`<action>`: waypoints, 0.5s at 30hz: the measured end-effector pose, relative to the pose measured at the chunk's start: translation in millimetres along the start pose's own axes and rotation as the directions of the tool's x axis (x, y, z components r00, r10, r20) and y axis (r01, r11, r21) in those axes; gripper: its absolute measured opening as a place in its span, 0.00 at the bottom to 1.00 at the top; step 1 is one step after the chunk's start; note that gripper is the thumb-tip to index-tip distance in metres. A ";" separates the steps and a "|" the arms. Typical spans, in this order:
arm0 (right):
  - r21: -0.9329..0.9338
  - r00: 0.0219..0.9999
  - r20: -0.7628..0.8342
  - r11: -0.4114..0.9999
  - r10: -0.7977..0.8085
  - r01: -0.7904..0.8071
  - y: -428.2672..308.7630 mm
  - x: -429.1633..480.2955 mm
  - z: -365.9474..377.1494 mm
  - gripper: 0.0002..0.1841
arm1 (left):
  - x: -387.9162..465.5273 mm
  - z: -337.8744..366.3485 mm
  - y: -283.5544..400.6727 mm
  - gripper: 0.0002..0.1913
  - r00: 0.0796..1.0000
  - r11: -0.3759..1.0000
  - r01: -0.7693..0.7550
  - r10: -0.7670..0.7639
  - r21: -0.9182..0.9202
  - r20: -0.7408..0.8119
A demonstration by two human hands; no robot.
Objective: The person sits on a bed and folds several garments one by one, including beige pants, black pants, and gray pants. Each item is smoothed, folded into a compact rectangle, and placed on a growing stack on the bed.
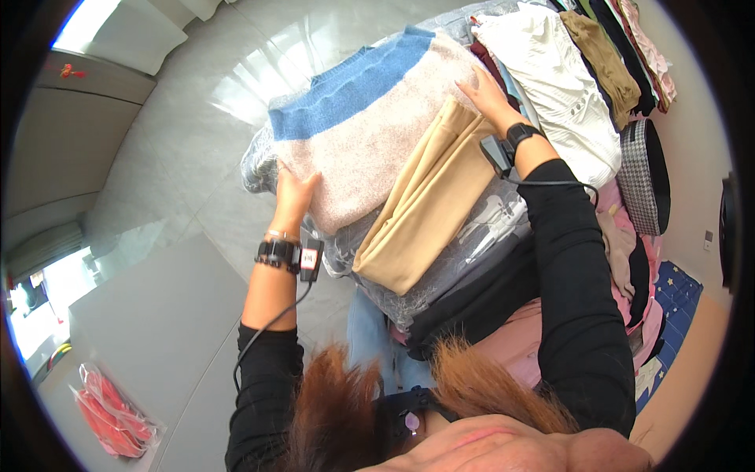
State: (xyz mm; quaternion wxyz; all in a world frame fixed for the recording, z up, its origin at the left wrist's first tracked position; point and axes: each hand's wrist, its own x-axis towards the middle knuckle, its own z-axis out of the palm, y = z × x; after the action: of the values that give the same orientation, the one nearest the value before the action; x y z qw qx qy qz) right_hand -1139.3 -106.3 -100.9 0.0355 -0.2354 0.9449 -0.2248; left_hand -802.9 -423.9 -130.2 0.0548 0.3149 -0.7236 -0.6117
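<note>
A knitted sweater (360,159), pale pink with a blue band, is spread out in front of me. At its left edge is my left hand (295,192), thumb apart on the knit, other fingers partly hidden. My right hand (488,97) touches the opposite edge with thumb and forefinger apart; its remaining fingers are hard to see. Whether either hand grips the fabric is unclear. Folded beige trousers (422,206) lie between the sweater and me, partly over its near part. Beneath them is a grey patterned fabric (472,230).
White ribbed clothing (548,88), brown clothing (607,65) and several other garments lie at the right. A houndstooth fabric container (640,177) stands beside them. Black fabric (483,295) is close to me. On a grey surface (159,295) at left sits a plastic bag with red contents (115,413).
</note>
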 end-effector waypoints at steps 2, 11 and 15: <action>0.039 0.991 0.070 0.992 0.116 -0.119 11.8 -24.3 -7.0 0.39 | -38.8 2.2 -16.7 0.30 0.979 0.999 -0.042 0.040 -0.007 -0.199; 0.070 0.868 0.422 0.945 0.262 -0.319 12.3 -95.6 -27.2 0.42 | -225.8 80.2 -39.8 0.41 0.980 0.973 0.158 -0.134 -0.169 0.146; -0.339 0.960 0.108 0.917 0.258 -0.209 -8.4 -103.1 -38.8 0.47 | -212.3 91.4 -48.2 0.31 0.997 0.955 0.066 -0.077 0.291 0.028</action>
State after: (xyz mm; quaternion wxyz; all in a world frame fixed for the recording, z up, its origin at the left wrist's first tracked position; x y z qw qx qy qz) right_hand -1051.0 -49.6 -66.4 0.0941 -0.1396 0.9848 -0.0419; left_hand -657.7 -237.8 -132.1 -0.0280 0.3335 -0.7944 -0.5068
